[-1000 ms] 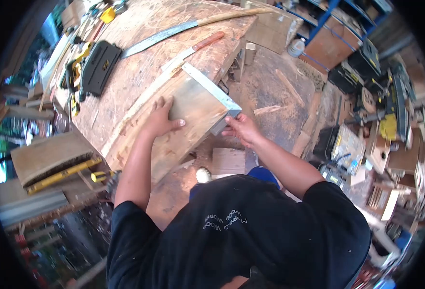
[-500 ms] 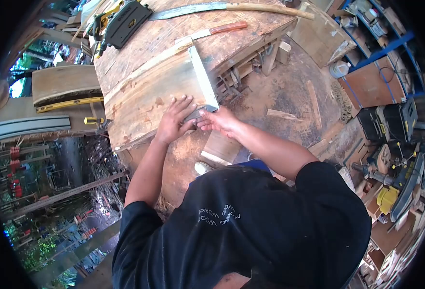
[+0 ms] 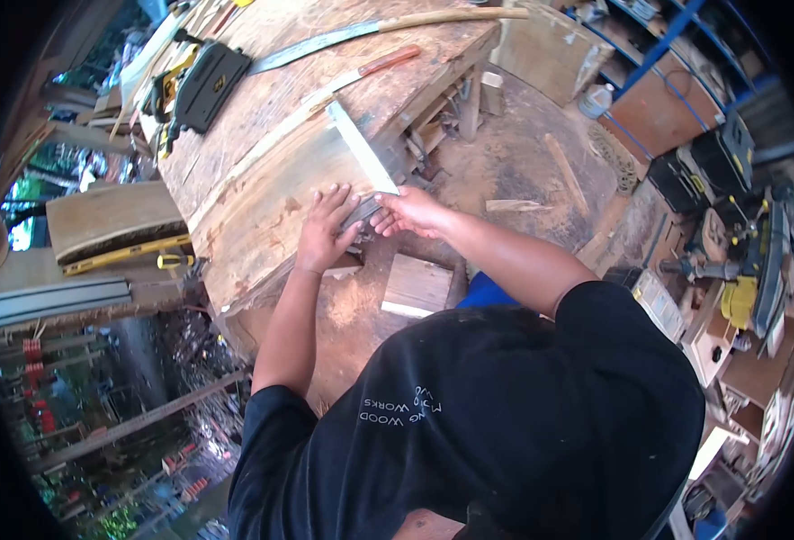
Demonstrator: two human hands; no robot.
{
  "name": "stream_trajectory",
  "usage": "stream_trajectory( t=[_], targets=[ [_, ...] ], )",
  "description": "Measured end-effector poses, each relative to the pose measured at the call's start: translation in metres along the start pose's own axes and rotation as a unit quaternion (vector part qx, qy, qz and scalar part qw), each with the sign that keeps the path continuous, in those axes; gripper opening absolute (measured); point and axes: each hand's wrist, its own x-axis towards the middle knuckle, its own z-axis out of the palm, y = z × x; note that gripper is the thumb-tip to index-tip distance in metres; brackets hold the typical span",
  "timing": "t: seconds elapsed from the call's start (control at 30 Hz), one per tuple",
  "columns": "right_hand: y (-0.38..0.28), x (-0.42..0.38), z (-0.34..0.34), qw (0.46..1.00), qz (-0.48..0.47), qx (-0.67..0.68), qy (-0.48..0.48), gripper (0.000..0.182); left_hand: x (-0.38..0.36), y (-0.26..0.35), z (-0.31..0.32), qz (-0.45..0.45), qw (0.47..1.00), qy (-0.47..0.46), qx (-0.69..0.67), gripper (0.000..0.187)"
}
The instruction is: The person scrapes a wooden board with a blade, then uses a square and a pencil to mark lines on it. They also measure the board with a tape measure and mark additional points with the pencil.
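Note:
A wide wooden board (image 3: 262, 202) lies along the workbench's near side. Across its right end rests a long, pale metal blade (image 3: 361, 147), part of what looks like a carpenter's square. A darker piece at its near end (image 3: 363, 212) sits between my hands. My left hand (image 3: 328, 223) lies flat on the board with fingers spread, its thumb close to that darker piece. My right hand (image 3: 410, 213) grips the near corner of the square, thumb on top and fingers curled below. Its fingertips are partly hidden.
On the workbench (image 3: 451, 61) are a long blade with a wooden handle (image 3: 451, 18), a tool with an orange-brown handle (image 3: 390, 60) and a black-and-yellow power tool (image 3: 206, 85). A wood block (image 3: 417, 284) and scraps (image 3: 515, 205) lie below. Black cases (image 3: 698, 171) stand right.
The view has shifted, so the bench appears further left and higher. My right hand stays at the square's near corner, and my left hand remains flat on the board.

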Motion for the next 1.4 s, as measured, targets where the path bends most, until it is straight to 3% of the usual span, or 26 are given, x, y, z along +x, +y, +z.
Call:
stream_trajectory(
  t=[0.2, 0.5, 1.03, 1.4],
  targets=[
    [-0.005, 0.0, -0.003, 1.0, 0.021, 0.001, -0.019, 0.027, -0.002, 0.004, -0.001, -0.022, 1.0, 0.005, 0.004, 0.049],
    [-0.022, 0.012, -0.025, 0.982, 0.098, -0.052, -0.15, 0.03, 0.0, 0.001, -0.003, -0.037, 0.999, -0.009, -0.001, 0.052],
    [-0.016, 0.005, -0.018, 0.99, 0.064, -0.048, -0.118, 0.03, -0.005, -0.006, 0.002, -0.025, 1.0, -0.005, 0.004, 0.052],
    [-0.028, -0.001, -0.038, 0.981, 0.07, -0.153, -0.1, 0.026, -0.004, 0.0, 0.002, -0.045, 0.999, 0.008, 0.007, 0.049]
  ],
)
